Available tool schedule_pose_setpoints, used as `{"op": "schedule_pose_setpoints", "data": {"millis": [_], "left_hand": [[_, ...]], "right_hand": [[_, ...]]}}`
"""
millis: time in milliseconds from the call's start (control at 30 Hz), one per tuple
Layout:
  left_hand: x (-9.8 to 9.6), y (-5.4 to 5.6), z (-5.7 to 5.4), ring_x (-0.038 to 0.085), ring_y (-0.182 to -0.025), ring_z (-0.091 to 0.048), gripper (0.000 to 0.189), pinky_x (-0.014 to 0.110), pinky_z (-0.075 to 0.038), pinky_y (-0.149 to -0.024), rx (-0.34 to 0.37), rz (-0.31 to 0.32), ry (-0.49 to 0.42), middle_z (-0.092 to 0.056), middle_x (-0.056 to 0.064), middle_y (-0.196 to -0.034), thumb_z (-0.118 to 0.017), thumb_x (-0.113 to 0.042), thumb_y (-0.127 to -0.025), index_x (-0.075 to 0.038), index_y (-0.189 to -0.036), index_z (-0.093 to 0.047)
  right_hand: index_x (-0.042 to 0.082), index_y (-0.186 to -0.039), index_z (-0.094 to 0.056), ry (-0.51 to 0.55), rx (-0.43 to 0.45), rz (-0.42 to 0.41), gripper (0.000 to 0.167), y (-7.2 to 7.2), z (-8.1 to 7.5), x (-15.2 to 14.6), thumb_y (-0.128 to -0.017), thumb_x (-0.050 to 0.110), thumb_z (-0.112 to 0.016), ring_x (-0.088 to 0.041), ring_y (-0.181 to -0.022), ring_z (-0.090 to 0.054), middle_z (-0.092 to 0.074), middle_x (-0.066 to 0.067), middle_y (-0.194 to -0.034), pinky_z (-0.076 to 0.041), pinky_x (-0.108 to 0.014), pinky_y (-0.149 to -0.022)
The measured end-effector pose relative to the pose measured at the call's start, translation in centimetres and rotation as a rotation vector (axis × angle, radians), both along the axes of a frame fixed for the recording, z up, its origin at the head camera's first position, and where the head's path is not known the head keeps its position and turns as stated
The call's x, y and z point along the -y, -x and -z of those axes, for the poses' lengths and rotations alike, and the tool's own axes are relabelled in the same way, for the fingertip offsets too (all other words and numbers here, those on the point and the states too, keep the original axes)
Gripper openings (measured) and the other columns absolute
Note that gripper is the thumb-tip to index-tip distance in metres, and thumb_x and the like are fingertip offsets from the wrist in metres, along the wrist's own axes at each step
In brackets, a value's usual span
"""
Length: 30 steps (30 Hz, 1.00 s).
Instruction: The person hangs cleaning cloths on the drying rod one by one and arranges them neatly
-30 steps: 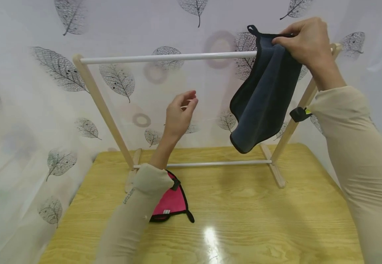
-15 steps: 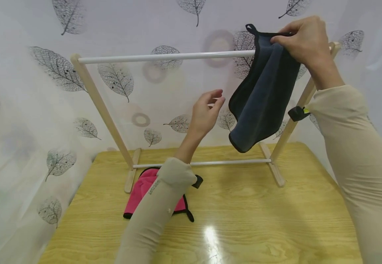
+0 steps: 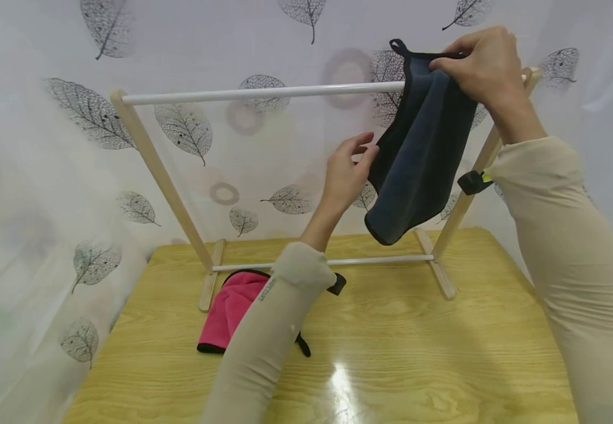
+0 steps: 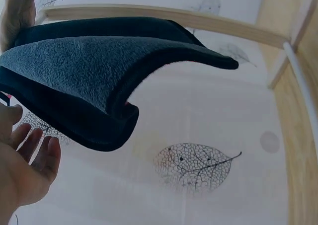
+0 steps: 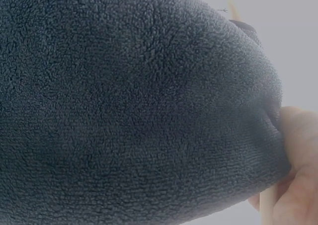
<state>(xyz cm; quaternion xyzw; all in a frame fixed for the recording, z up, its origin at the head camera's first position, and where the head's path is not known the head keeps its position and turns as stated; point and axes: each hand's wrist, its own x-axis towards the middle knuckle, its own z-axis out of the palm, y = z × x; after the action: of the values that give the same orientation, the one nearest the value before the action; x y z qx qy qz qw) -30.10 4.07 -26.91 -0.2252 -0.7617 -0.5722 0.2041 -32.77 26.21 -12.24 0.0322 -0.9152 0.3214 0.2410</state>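
right hand [image 3: 489,66] pinches blue cloth [image 3: 425,153] by the bar [image 3: 264,92]; left hand [image 3: 348,169] is half open, empty; sleeve letters [image 3: 267,289] look blurry.

I see the bare left hand [image 3: 350,171] farther right than a second ago, now just beside the black-edged, blue-grey plush cloth [image 3: 417,159]; I cannot tell whether they touch. The beige fabric sleeve [image 3: 269,330] now bares the left part of the black-edged pink cloth [image 3: 227,309], covering its right.

Head view forward and down, wrist views nearer, right closest, dark cloth [image 3: 424,147] shared
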Motion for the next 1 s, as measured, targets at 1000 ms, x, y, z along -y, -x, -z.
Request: {"op": "schedule_pose_setpoints", "data": {"millis": [1000], "left_hand": [[-1.0,0.2,0.4,0.016,-0.099,-0.068,0.025,0.018,-0.051,-0.084,0.124,0.084,0.175,-0.075,0.01,-0.113,-0.068,-0.017,-0.102,-0.003,-0.122,-0.074]], "right_hand": [[0.005,-0.137,-0.067,-0.032,-0.003,0.009,0.052,-0.1,0.0,0.1,-0.1,0.041,-0.066,0.007,-0.067,-0.051,-0.054,0.016,-0.09,-0.042,-0.012,-0.068]]}}
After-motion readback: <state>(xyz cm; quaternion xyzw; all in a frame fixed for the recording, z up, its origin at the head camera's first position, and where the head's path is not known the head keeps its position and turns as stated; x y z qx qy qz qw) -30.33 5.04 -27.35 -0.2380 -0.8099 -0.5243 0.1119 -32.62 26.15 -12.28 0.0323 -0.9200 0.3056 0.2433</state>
